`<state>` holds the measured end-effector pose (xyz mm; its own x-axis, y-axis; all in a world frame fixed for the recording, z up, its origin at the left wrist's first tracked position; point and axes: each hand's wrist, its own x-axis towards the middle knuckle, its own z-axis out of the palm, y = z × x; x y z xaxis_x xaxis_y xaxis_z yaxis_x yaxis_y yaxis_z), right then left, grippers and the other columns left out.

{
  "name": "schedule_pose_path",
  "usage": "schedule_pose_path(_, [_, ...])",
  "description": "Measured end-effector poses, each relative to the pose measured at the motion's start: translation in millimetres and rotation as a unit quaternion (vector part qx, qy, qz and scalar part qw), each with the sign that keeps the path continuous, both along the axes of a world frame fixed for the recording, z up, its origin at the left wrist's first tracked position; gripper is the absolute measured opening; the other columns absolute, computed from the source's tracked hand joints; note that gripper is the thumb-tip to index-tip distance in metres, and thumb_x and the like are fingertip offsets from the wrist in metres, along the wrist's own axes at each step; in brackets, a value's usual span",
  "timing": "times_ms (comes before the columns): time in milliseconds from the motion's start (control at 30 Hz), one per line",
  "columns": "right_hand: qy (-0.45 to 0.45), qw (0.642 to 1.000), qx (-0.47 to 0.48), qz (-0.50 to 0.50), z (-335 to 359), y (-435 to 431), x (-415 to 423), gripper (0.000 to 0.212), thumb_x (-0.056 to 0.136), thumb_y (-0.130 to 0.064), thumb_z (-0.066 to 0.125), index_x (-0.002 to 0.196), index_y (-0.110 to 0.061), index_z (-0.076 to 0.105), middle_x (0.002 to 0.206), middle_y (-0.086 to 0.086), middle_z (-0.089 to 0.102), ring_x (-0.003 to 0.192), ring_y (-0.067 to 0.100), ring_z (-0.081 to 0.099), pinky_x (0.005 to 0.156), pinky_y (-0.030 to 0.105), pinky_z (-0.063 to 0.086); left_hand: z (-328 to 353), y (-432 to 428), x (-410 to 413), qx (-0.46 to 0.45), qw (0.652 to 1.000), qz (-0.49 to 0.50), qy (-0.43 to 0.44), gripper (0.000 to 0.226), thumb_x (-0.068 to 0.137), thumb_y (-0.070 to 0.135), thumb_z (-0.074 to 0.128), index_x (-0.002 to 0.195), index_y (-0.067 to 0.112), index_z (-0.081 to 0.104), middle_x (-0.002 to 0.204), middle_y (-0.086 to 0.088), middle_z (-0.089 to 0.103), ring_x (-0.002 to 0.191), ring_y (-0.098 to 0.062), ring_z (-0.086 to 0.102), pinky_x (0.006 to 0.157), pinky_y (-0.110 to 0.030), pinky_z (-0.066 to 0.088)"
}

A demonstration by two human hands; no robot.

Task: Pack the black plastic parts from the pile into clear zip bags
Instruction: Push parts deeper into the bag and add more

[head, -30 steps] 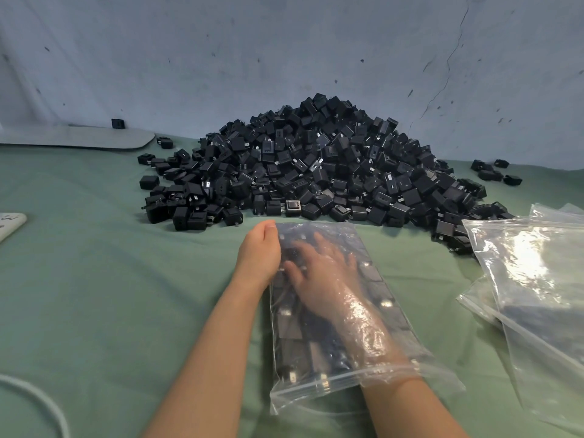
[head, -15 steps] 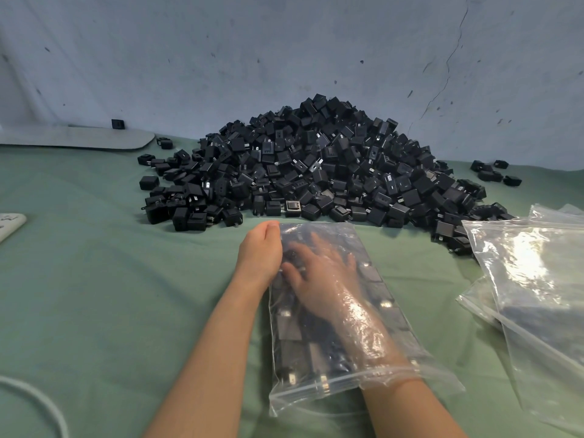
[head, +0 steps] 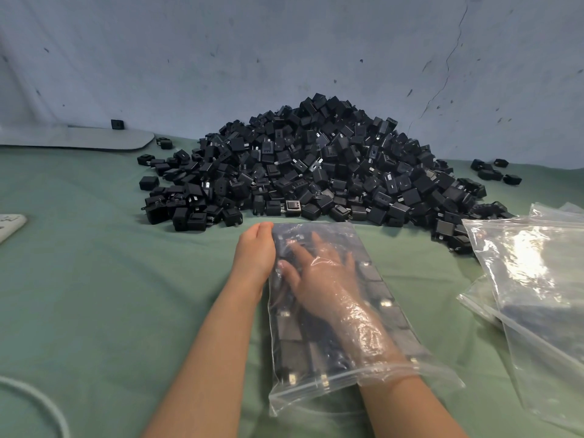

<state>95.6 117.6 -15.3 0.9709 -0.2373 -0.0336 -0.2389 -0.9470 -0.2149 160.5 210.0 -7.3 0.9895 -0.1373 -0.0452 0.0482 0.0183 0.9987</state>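
A big pile of black plastic parts point(head: 316, 172) lies on the green cloth against the wall. In front of it lies a clear zip bag point(head: 388, 311) with rows of black parts inside, its mouth toward me. My right hand point(head: 319, 273) is inside the bag, fingers spread flat on the parts. My left hand point(head: 254, 251) is outside, pressed against the bag's far left edge, fingers together.
More clear zip bags point(head: 537, 273) lie stacked at the right. A few stray black parts point(head: 493, 173) sit at the far right by the wall. A white object point(head: 9, 224) is at the left edge, a pale cable point(head: 38, 403) at the lower left.
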Motion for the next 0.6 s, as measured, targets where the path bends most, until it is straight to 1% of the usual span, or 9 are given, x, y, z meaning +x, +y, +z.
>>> schedule_pose_path(100, [0.006, 1.000, -0.002, -0.002, 0.4, 0.7, 0.1, 0.055, 0.098, -0.059, 0.014, 0.150, -0.041, 0.012, 0.161, 0.001, -0.009, 0.149, 0.024, 0.001, 0.116, 0.054, -0.008, -0.1, -0.7, 0.1, 0.008, 1.000, 0.005, 0.000, 0.026, 0.095, 0.017, 0.041, 0.078, 0.015, 0.060, 0.090, -0.005, 0.065, 0.087, -0.018, 0.058, 0.087, -0.035, 0.047])
schedule_pose_path(233, [0.005, 1.000, -0.006, 0.000, 0.6, 1.2, 0.0, 0.056, 0.098, -0.060, 0.013, 0.150, -0.041, 0.013, 0.161, 0.001, -0.010, 0.149, 0.024, 0.000, 0.115, 0.055, -0.008, 0.2, -0.6, -1.1, 0.008, 1.000, 0.009, 0.001, 0.025, 0.096, 0.018, 0.041, 0.077, 0.016, 0.058, 0.087, -0.004, 0.063, 0.086, -0.018, 0.056, 0.086, -0.035, 0.046])
schedule_pose_path(333, [0.008, 1.000, -0.010, -0.002, 0.4, 1.1, -0.3, 0.056, 0.098, -0.059, 0.013, 0.151, -0.041, 0.012, 0.161, 0.001, -0.009, 0.149, 0.024, 0.000, 0.115, 0.054, -0.008, 0.6, -0.6, -1.0, 0.013, 1.000, 0.010, 0.003, 0.024, 0.096, 0.018, 0.041, 0.079, 0.016, 0.058, 0.096, -0.009, 0.064, 0.093, -0.020, 0.057, 0.094, -0.040, 0.045])
schedule_pose_path(433, [0.002, 1.000, -0.009, -0.003, 0.0, 0.7, -1.6, 0.055, 0.098, -0.058, 0.015, 0.150, -0.040, 0.013, 0.161, 0.001, -0.008, 0.149, 0.024, 0.002, 0.116, 0.054, -0.006, 1.7, 0.4, -0.8, 0.022, 1.000, 0.015, 0.000, 0.025, 0.096, 0.018, 0.040, 0.079, 0.017, 0.059, 0.097, -0.006, 0.065, 0.101, -0.022, 0.059, 0.099, -0.041, 0.045])
schedule_pose_path(533, [-0.010, 1.000, -0.003, -0.004, 0.3, 0.9, -1.8, 0.055, 0.098, -0.058, 0.018, 0.150, -0.041, 0.012, 0.161, 0.001, -0.006, 0.149, 0.024, 0.003, 0.117, 0.053, -0.005, 0.3, 1.5, 0.4, 0.039, 0.999, 0.027, -0.005, 0.025, 0.095, 0.018, 0.039, 0.079, 0.016, 0.058, 0.105, -0.014, 0.066, 0.106, -0.029, 0.060, 0.099, -0.047, 0.045])
schedule_pose_path(600, [-0.012, 1.000, -0.002, -0.004, 0.5, 0.7, -1.8, 0.055, 0.098, -0.058, 0.018, 0.150, -0.041, 0.012, 0.161, 0.001, -0.006, 0.149, 0.024, 0.003, 0.117, 0.053, -0.004, -0.8, 1.6, 0.4, 0.051, 0.998, 0.032, -0.007, 0.026, 0.095, 0.018, 0.038, 0.078, 0.017, 0.056, 0.106, -0.016, 0.066, 0.105, -0.031, 0.060, 0.098, -0.049, 0.045])
